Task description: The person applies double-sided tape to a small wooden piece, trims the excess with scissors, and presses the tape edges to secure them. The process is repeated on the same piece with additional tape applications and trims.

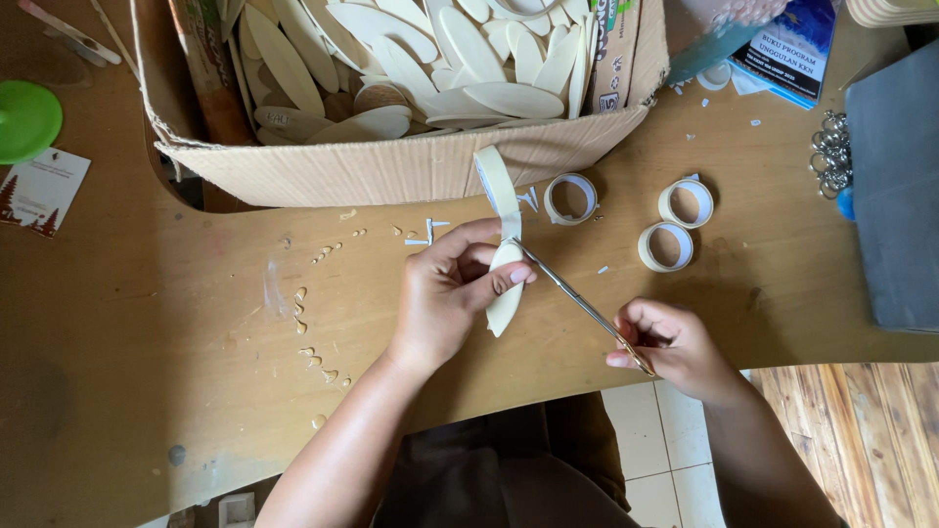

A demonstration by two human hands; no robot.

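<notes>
Oval piece (pixel 506 298) — pinched in left hand (pixel 445 293), scissors (pixel 577 298) touching

Soft daylight is even and bright; the bench (pixel 147 323) shows only weak shadows, no glare, and the focus is sharp.

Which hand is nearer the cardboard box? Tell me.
Left. The left hand sits just below the cardboard box, holding a pale oval piece. The right hand is farther down and right, holding scissors.
</notes>
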